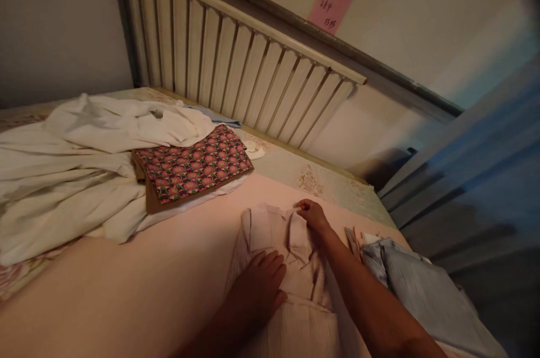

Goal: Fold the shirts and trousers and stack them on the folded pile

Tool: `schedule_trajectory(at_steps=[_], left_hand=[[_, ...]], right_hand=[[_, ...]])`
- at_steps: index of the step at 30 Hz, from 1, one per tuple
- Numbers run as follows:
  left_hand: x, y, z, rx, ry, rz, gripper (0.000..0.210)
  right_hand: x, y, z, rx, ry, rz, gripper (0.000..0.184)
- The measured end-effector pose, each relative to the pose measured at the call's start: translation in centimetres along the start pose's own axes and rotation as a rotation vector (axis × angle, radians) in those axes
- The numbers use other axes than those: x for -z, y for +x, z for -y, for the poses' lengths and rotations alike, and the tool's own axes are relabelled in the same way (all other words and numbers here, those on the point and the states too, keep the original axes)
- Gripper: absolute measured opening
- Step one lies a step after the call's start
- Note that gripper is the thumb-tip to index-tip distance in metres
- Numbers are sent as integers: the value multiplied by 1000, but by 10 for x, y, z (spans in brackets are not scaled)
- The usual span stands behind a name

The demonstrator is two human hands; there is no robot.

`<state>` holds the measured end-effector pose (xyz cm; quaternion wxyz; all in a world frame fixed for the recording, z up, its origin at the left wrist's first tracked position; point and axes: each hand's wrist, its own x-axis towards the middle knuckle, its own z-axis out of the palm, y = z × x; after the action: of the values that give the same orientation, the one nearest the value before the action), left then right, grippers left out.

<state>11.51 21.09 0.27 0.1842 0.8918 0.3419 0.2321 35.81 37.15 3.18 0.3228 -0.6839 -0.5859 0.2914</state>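
Observation:
A pale, finely striped shirt (270,228) lies partly folded on the bed, its far edge toward the radiator. My left hand (264,276) rests on the shirt's left part with fingers laid out over the cloth. At the far right corner, my right hand (311,214) pinches the shirt's edge between thumb and fingers. Creases and folded flaps run down the shirt's right side, and its near end passes out of the bottom of the view.
A heap of white cloth (97,127) and a folded flower-patterned cloth (198,164) lie to the left. Folded grey-blue clothes (426,279) are at the right, near a blue curtain (476,178). Beyond the bed (169,262) stands a white radiator (236,65).

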Motion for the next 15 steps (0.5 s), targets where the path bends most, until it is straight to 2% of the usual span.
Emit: schedule_trajectory(at_steps=[5,9,12,15], left_hand=[[1,-1,-1,0,-8,-1,44],[5,-1,-3,6,-7,-12,42],[8,0,-4,-1,-1,-11,41],[9,0,-4,-2,-1,-17,40]], right_hand=[[-2,0,-2,43,-119,30,29],[8,-1,-5,4,-198,122,19],[15,-2,-8,-29,-232,183,29],[17,0,-7,-26,-234,191,27]])
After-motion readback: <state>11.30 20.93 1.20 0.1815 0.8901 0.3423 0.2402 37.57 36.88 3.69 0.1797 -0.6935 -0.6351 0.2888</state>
